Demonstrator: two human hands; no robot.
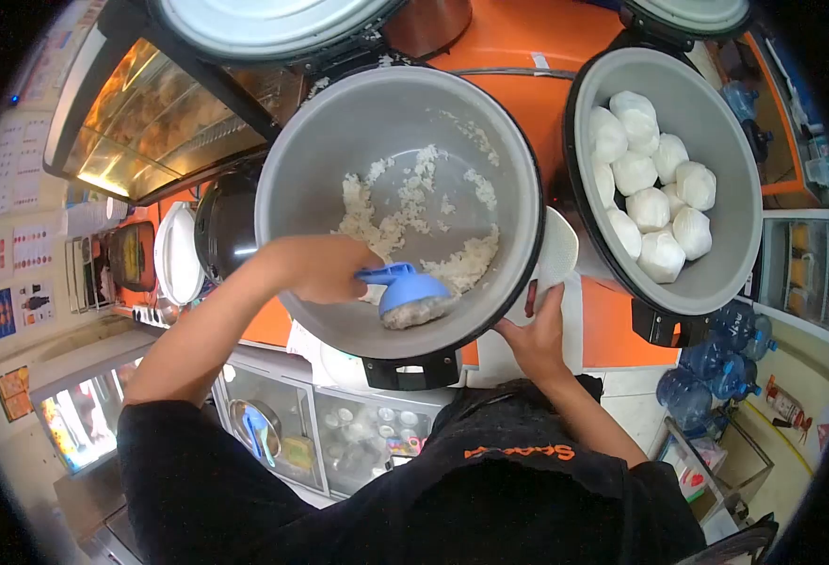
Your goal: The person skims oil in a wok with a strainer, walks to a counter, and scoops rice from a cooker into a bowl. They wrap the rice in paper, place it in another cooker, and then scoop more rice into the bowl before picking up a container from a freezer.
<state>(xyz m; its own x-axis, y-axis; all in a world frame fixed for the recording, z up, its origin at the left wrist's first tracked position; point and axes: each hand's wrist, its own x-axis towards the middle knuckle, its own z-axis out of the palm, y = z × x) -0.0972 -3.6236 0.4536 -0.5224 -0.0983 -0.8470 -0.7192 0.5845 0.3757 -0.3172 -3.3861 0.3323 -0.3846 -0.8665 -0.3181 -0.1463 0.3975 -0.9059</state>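
**Scoop at work in the rice pot**

The blue plastic rice scoop [412, 294], packed with rice, sat low inside the large grey round rice cooker pot [339, 141]. The left hand [325, 268] was closed around its handle. The right hand [535, 339] gripped the pot's near rim.

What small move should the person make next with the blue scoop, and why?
Probably lift the blue scoop out of the rice cooker pot and carry it toward the right hand. The left hand grips its handle, the scoop already looks packed with rice, and the right hand rests at the pot's rim beside a white sheet.
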